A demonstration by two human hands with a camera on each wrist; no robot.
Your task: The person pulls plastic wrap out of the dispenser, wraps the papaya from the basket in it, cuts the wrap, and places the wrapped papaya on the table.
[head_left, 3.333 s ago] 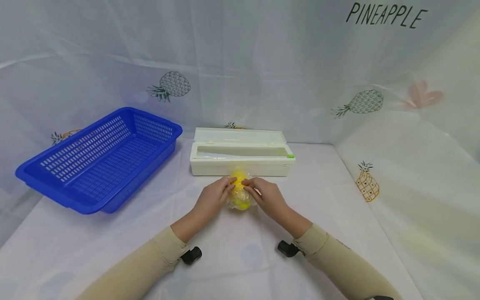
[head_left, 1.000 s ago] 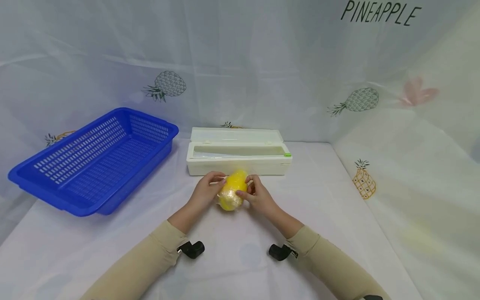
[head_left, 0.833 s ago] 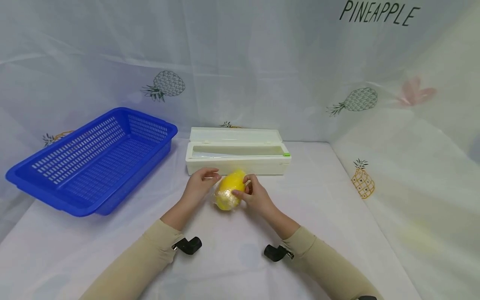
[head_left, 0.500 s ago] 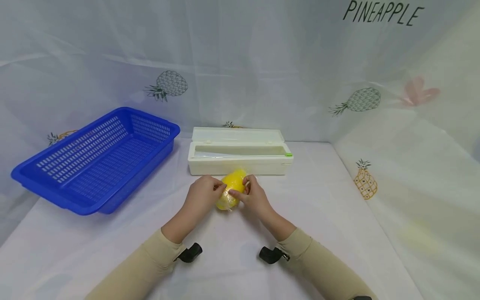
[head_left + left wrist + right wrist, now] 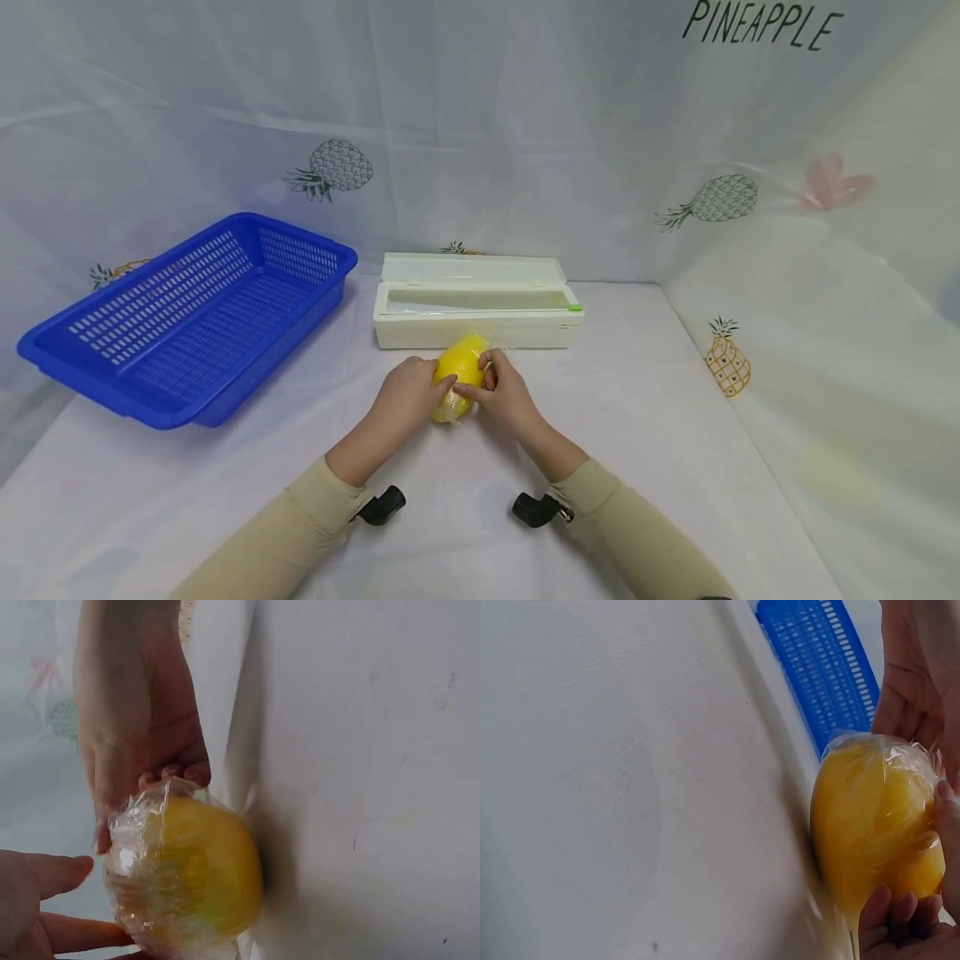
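Note:
A yellow, rounded fruit (image 5: 461,360) wrapped in clear cling film rests on the cloth, and its exact kind is hard to tell through the film. My left hand (image 5: 405,393) holds its left side, with the thumb toward the near face. From the right, my right hand (image 5: 510,396) grips it between thumb and curled fingers. Both thumb tips nearly meet over the film. In the left wrist view, crinkled film (image 5: 139,847) bunches on one face of the fruit. The right wrist view shows smoother film over the fruit (image 5: 870,817), with fingers of both hands at its sides.
Just behind the hands stands a long white cling film box (image 5: 480,331) with its lid raised. A blue plastic basket (image 5: 277,354) stands at the left. White cloth (image 5: 637,400) covers the table, and a pineapple-print curtain (image 5: 480,125) hangs behind.
The fruit has shifted slightly left and turned between the hands. My left hand came off it briefly about 0.8 s ago, then took hold again. The right hand stayed on it, moving a little left.

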